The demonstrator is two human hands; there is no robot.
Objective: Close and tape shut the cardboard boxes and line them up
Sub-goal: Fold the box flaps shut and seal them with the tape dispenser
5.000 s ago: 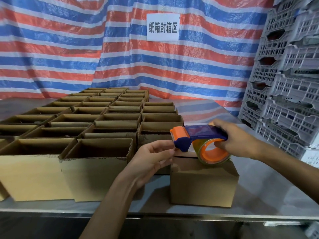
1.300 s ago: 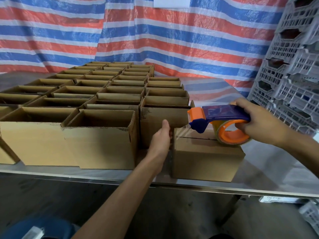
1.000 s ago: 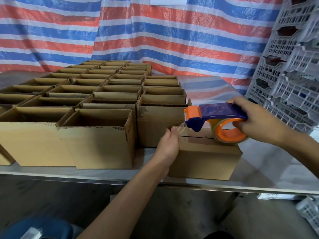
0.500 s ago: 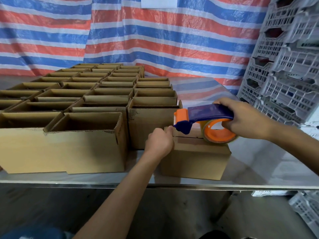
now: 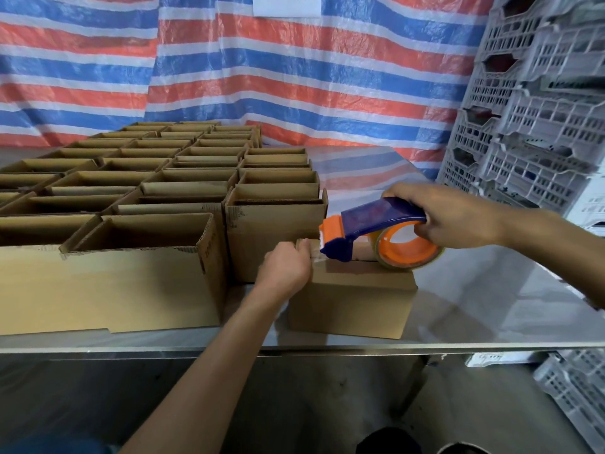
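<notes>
A small closed cardboard box (image 5: 352, 304) stands near the front edge of the steel table (image 5: 491, 309). My right hand (image 5: 448, 217) grips a blue and orange tape dispenser (image 5: 370, 231) whose roll rests on the box's top. My left hand (image 5: 288, 267) is curled against the box's upper left edge, its fingertips pressing the clear tape end there, just below the dispenser's nose. The box's top seam is mostly hidden by the dispenser and my hands.
Several rows of open cardboard boxes (image 5: 147, 231) fill the table's left and middle, touching the closed box's left rear. Stacked grey plastic crates (image 5: 537, 103) rise at the right. A striped tarp (image 5: 262, 70) hangs behind. Bare table lies to the right of the box.
My left hand went from an open palm on the box's left side up to its top left edge and curled onto the tape end. The dispenser has settled lower on the box.
</notes>
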